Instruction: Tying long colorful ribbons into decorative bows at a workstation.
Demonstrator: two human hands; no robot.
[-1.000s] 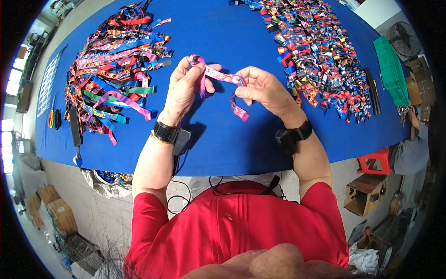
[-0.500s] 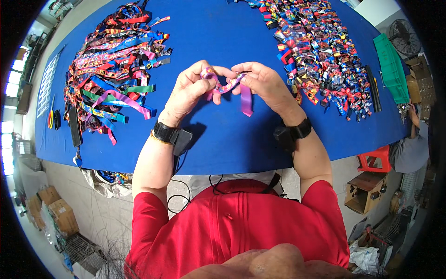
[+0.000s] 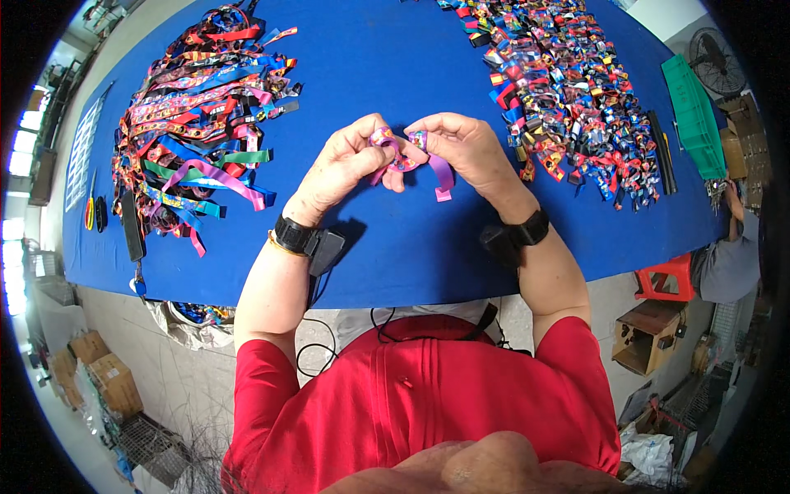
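A purple and pink printed ribbon strap (image 3: pixel 442 174) is stretched between my two hands above the blue table. My left hand (image 3: pixel 350 165) pinches a curled loop of it between thumb and fingers. The other part is gripped in my right hand (image 3: pixel 467 154), thumb against forefinger, and a plain purple end hangs down below those fingers. Part of the strap is hidden behind my fingertips. To the left lies a big heap of long colourful printed straps (image 3: pixel 206 107). At the right, many short looped straps (image 3: pixel 576 99) lie in dense rows.
Yellow-handled scissors (image 3: pixel 90 212) lie at the blue table's (image 3: pixel 395 247) left edge. A green crate (image 3: pixel 695 115) and dark strips (image 3: pixel 662 156) are at the right. Beyond that edge are a red stool (image 3: pixel 665 280), a fan (image 3: pixel 714 62) and another person's arm (image 3: pixel 732 214).
My hands have come closer together, and the strap between them is bunched into tighter loops. Its hanging purple end has shifted slightly.
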